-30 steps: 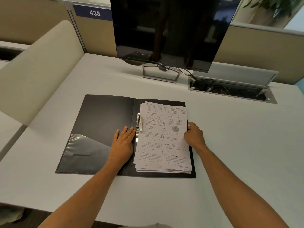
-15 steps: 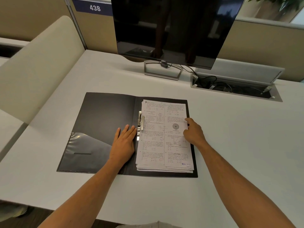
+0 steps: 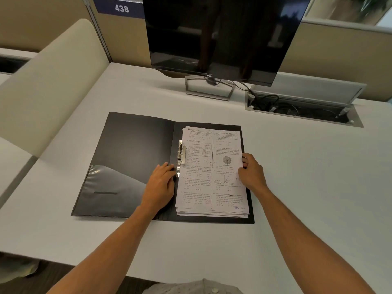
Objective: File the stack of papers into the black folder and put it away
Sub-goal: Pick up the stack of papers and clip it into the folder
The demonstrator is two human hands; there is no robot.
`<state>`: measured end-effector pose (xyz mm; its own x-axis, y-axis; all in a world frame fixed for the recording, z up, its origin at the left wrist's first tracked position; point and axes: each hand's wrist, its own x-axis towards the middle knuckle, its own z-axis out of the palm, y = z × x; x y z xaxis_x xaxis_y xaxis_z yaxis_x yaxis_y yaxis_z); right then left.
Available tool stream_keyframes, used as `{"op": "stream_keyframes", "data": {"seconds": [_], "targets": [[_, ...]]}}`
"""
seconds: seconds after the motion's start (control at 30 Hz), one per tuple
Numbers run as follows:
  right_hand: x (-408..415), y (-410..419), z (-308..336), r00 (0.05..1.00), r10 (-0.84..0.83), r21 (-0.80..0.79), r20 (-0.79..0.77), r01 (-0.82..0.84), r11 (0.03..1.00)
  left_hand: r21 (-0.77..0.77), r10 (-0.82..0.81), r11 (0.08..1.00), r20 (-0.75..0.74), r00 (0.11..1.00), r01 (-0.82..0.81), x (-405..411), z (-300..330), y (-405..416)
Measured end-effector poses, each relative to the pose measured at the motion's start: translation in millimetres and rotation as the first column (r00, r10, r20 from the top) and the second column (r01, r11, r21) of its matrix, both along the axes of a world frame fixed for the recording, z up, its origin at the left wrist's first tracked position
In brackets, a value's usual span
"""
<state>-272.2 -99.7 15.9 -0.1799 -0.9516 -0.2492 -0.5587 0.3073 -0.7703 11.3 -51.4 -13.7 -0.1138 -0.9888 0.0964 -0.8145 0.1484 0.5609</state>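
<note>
On the matte white worktop [image 3: 297, 177] I see the black folder [image 3: 131, 149] lying open and flat, a glossy clear pocket across its lower left flap. My left hand [image 3: 160, 185] rests flat, fingers extended and holding nothing, beside the shiny metal clip [image 3: 182, 152] at the spine. The stack of papers [image 3: 212, 172], printed sheets slightly fanned at the bottom, lies on the right flap. My right hand [image 3: 252, 172] pinches the stack's right edge.
</note>
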Motion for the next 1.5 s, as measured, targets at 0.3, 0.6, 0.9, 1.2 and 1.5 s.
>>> {"op": "stream_keyframes", "data": {"seconds": [0.3,0.6,0.9,1.2,1.5], "targets": [[-2,2,7,0.997,0.052,0.037,0.064,-0.054,0.998,0.058,-0.057,0.997,-0.013,0.998,0.057,-4,4,6],[-4,6,7,0.991,0.059,0.065,0.12,-0.067,0.996,0.098,-0.01,0.995,-0.087,0.996,0.019,-5,5,6],[-2,12,7,0.993,0.115,-0.002,0.027,-0.115,0.993,0.198,0.079,0.979,-0.183,0.98,-0.042,-7,7,9],[19,64,-7,0.781,0.456,-0.106,-0.427,-0.544,0.832,-0.068,0.031,0.997,-0.219,0.975,-0.047,-4,21,-11],[40,86,-13,0.506,0.642,-0.102,-0.577,-0.824,0.558,-0.107,-0.06,0.992,0.023,0.998,0.062,-18,41,-88]]}}
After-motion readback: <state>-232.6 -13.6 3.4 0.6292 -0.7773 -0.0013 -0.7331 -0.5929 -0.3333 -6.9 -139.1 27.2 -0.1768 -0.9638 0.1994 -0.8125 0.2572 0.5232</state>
